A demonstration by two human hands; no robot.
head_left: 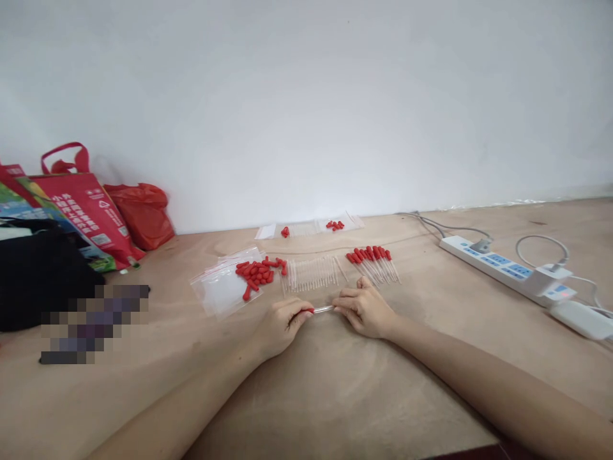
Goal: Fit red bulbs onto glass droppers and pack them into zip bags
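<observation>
Between my two hands a clear glass dropper tube [324, 309] lies level, a red rubber bulb [310, 310] at its left end. My left hand [286, 322] pinches the bulb, which its fingers mostly cover. The fingers of my right hand [363, 309] are closed on the tube's other end. Just beyond, a row of bare glass tubes [312, 273] lies on the table. A heap of loose red bulbs [256, 273] rests left of them, partly on clear plastic zip bags [218, 291]. Several droppers with bulbs fitted [371, 255] lie beyond my right hand.
Near the wall are more bags with red bulbs [335, 225] and tubes [302, 230]. A white power strip [493, 262] with plugs and cables runs along the right. Red bags [90, 214] and a black bag [43, 268] stand left, near a blurred-out flat object [96, 326].
</observation>
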